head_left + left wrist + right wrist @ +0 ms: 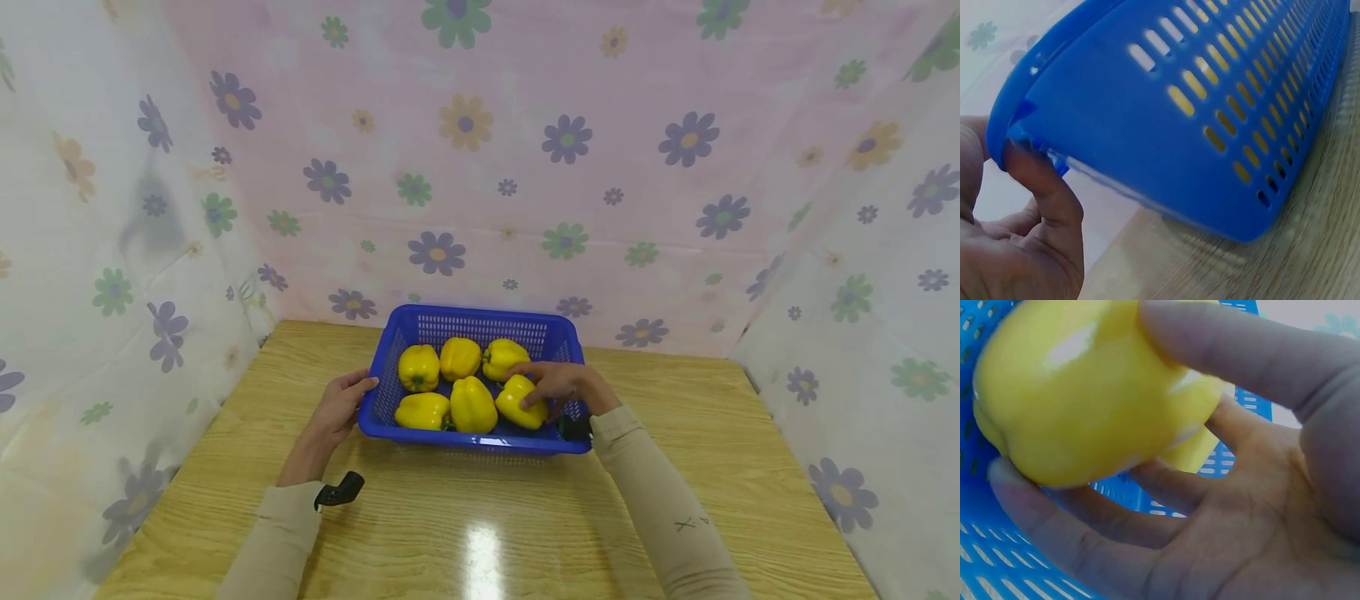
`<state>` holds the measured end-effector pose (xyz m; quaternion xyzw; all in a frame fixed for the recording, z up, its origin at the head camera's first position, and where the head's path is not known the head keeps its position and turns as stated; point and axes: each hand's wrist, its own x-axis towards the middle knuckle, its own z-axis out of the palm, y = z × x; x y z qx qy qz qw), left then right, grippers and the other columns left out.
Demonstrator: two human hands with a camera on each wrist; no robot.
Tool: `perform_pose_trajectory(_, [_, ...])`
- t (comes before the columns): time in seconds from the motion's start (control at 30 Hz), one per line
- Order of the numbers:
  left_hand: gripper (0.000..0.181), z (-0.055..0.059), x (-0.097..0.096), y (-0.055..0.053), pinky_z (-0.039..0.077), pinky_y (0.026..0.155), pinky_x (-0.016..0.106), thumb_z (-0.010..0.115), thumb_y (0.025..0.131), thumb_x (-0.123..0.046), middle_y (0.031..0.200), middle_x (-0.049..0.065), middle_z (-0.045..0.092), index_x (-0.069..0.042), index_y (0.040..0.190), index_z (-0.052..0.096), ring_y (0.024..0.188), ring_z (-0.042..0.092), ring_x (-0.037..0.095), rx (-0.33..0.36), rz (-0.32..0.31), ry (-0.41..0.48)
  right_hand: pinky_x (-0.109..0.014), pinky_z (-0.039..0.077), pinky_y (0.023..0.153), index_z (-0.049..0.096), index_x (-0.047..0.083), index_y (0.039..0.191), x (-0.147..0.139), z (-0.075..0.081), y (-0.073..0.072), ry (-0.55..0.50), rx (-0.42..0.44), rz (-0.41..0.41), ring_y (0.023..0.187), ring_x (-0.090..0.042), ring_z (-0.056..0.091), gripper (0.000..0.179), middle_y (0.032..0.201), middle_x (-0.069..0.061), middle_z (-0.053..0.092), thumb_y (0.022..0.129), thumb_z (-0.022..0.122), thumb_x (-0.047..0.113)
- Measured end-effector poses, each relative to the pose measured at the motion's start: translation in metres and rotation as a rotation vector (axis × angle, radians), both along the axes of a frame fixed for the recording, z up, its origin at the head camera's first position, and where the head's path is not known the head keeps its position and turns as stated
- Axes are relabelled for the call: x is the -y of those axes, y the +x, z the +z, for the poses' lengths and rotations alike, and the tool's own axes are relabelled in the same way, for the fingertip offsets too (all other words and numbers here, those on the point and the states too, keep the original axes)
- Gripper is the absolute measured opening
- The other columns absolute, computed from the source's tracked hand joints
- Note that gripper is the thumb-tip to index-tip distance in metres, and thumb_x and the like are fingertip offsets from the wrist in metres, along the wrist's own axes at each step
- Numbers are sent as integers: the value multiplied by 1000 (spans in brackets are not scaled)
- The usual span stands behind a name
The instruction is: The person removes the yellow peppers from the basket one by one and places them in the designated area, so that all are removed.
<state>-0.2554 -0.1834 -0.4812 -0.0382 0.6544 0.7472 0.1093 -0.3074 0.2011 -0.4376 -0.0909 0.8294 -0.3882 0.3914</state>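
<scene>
A blue plastic basket (pixel 472 440) with slotted walls holds several yellow bell peppers, set in two rough rows. My left hand (pixel 341 408) pinches the basket's left rim; in the left wrist view the fingers (pixel 1054 200) curl under the lip. Inside the basket at the right, my right hand (pixel 558 385) grips the front right bell pepper (pixel 519 403). Seen from the right wrist, the thumb lies over this bell pepper (pixel 1097 394) and the other fingers curl beneath it. Whether the pepper is off the basket floor, I cannot tell.
The basket stands on a wood-grain table (pixel 420 525) near its back edge. Flower-patterned cloth (pixel 510 150) hangs behind and on both sides. Black wrist cameras sit on both wrists, the left camera (pixel 341 490) showing clearly.
</scene>
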Motion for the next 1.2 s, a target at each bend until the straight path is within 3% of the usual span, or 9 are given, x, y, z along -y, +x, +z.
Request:
perform_pose_trajectory(0.3, [58,2,-6,2,59,76,19,53,105,-15,111,0,65,10,153,32,87,65,3,47,24,-7,-53,61,83,47,18,152,-2,3,2,30,-25,-24,129,-43,49,65,162,-23,23,93,72,7])
perform_pose_trajectory(0.63, [55,1,-6,2,60,81,22,50,107,-15,127,12,62,10,152,33,95,68,6,21,4,-3,-52,62,81,50,18,149,-2,19,8,61,-84,-12,128,-43,50,62,159,-24,29,92,71,5])
perform_pose_trajectory(0.97, [56,0,-6,1,60,81,22,49,107,-16,127,12,61,10,153,31,92,67,5,26,12,-20,-51,61,82,46,18,152,-4,38,15,46,-132,25,110,-34,59,63,156,-29,31,95,70,9])
perform_pose_trajectory(1.2, [57,1,-5,1,60,83,23,48,107,-17,144,26,50,9,155,29,94,67,4,40,21,-32,-43,59,68,46,21,152,0,54,29,16,-195,53,82,-24,59,63,151,-27,38,94,73,16])
